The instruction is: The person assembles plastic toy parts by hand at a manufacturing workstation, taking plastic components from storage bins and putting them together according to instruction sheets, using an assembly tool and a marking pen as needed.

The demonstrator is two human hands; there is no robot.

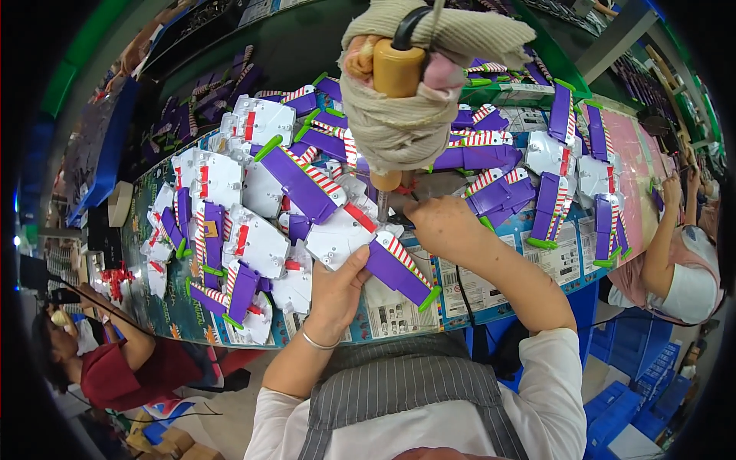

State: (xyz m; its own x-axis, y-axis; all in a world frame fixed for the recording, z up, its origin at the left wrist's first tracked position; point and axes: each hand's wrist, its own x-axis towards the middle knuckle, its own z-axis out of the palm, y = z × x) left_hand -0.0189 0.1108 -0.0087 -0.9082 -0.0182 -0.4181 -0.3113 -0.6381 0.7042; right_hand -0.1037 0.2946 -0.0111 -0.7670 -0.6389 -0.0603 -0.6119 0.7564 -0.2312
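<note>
My left hand [340, 285] grips the near edge of a white and purple toy wing piece [368, 244] with red-striped trim and a green tip, lying on the table. My right hand [438, 222] rests just right of it, closed around the lower end of a hanging screwdriver [383, 201] whose bit points down at the piece. The tool's cloth-wrapped body [399, 100] with a wooden knob hangs close to the camera and hides part of the table behind it.
Several similar white and purple wing pieces [230, 222] are heaped on the left of the table, and more [552, 176] on the right. Printed cardboard sheets [475, 291] line the near edge. A person in red [115, 368] sits at left, another person [682, 268] at right.
</note>
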